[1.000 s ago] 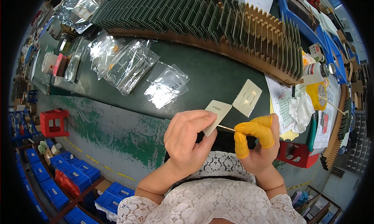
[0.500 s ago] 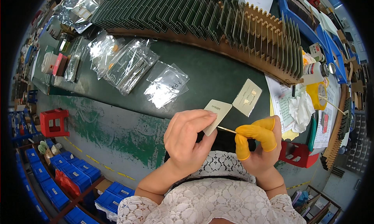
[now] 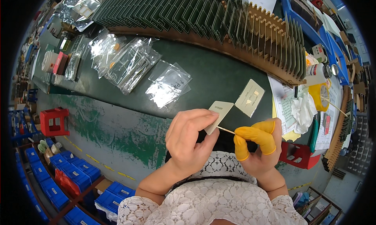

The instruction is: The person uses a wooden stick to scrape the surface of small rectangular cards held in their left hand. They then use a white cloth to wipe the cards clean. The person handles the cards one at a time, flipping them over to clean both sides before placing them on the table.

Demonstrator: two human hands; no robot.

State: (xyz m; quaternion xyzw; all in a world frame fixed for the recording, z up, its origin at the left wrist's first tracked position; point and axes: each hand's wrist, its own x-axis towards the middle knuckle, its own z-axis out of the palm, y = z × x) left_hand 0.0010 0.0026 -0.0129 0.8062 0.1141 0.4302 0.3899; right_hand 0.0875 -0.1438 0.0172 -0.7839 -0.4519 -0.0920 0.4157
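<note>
My left hand (image 3: pixel 190 138) pinches a small pale circuit board (image 3: pixel 220 109) by its edges, tilted up over the table's front edge. Yellow finger cots cover the thumb and some fingers of my right hand (image 3: pixel 258 144), which grips a thin wooden stick (image 3: pixel 226 130). The stick's far end meets the lower edge of the board, partly hidden behind it. Just beyond, a second pale board (image 3: pixel 250 98) with gold-coloured patches lies flat on the dark green table (image 3: pixel 207 70).
A long brown slotted rack (image 3: pixel 235 51) holds many upright green boards (image 3: pixel 164 13) across the back. Clear plastic bags (image 3: pixel 169 84) lie left of centre. At right are papers (image 3: pixel 282 103), a crumpled white cloth (image 3: pixel 303 113), a yellow tape roll (image 3: pixel 319 96) and a bottle (image 3: pixel 318 72).
My right hand and the stick have shifted slightly left, toward the board. The board in my left hand has barely moved.
</note>
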